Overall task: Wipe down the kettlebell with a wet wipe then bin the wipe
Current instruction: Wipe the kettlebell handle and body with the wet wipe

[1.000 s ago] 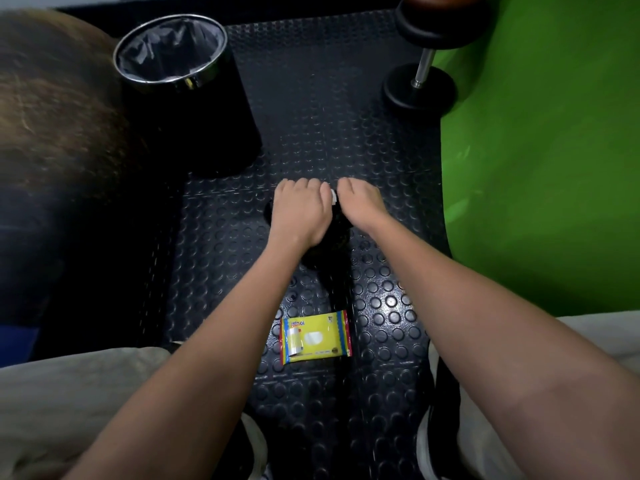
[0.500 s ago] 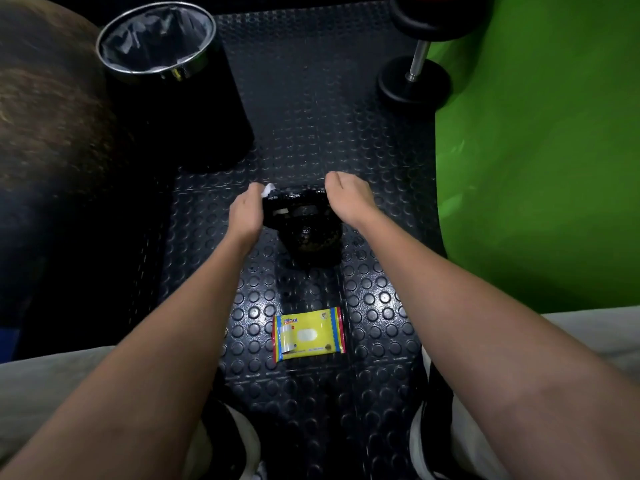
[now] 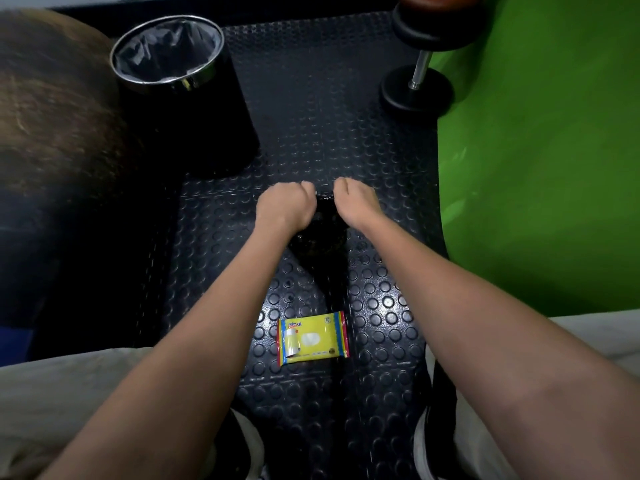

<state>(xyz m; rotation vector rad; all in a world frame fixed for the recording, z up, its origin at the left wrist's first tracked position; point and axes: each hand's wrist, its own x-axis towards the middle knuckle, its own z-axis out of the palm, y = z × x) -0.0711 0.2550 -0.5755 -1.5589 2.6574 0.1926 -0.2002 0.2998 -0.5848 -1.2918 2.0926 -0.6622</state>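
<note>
Starting nearest the person, the yellow wet-wipe pack (image 3: 312,338) lies flat on the studded rubber mat (image 3: 381,306) between the forearms. Beyond it, the left hand (image 3: 285,206) has swung back from the handle's left end to the middle since half a second ago, which suggests the wiping stroke continues. The black kettlebell (image 3: 320,233) sits under both hands; the right hand (image 3: 356,202) curls over its handle, steadying. Left fingers are curled too, but the wipe is now hidden. Farther left stands the lined bin (image 3: 166,53), well apart.
</note>
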